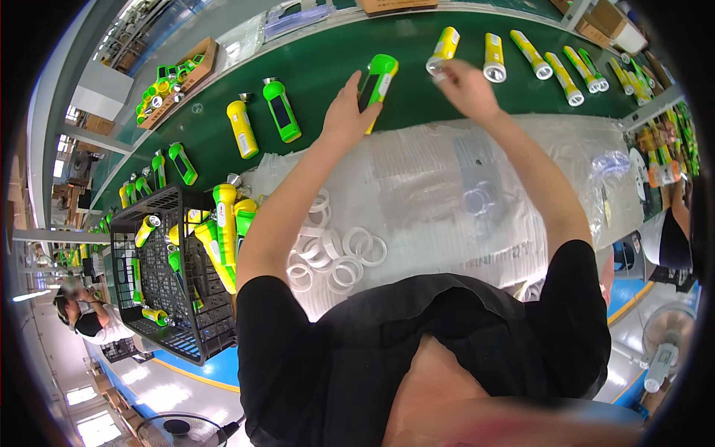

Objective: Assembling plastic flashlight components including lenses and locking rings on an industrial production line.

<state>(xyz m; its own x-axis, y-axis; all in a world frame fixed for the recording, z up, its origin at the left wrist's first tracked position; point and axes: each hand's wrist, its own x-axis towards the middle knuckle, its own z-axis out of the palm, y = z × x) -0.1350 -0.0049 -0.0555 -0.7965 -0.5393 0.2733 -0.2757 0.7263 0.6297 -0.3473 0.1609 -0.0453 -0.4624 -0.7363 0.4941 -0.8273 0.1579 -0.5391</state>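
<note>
My left hand (345, 118) is around a green and yellow flashlight (385, 65) with a dark panel, its thumb and fingers on either side of the body. The flashlight stands at a slant over the green conveyor belt (328, 56). To the right, my right hand (469, 91) has its fingertips closed at the silver lens end of a yellow flashlight (447, 43). That flashlight lies on the belt, lens toward me; the fingers partly cover its lens. Beside it lies another yellow flashlight (494, 51). Left of my left hand are a green flashlight (281, 112) and a yellow one (241, 128).
A black plastic crate (195, 290) with several flashlights stands at the left. White rings (344, 273) lie on the plastic-covered worktop (424, 194) before me. A cardboard box (205, 68) of flashlights sits beyond the belt. More flashlights (573, 89) line the belt rightward. Other people are at both sides.
</note>
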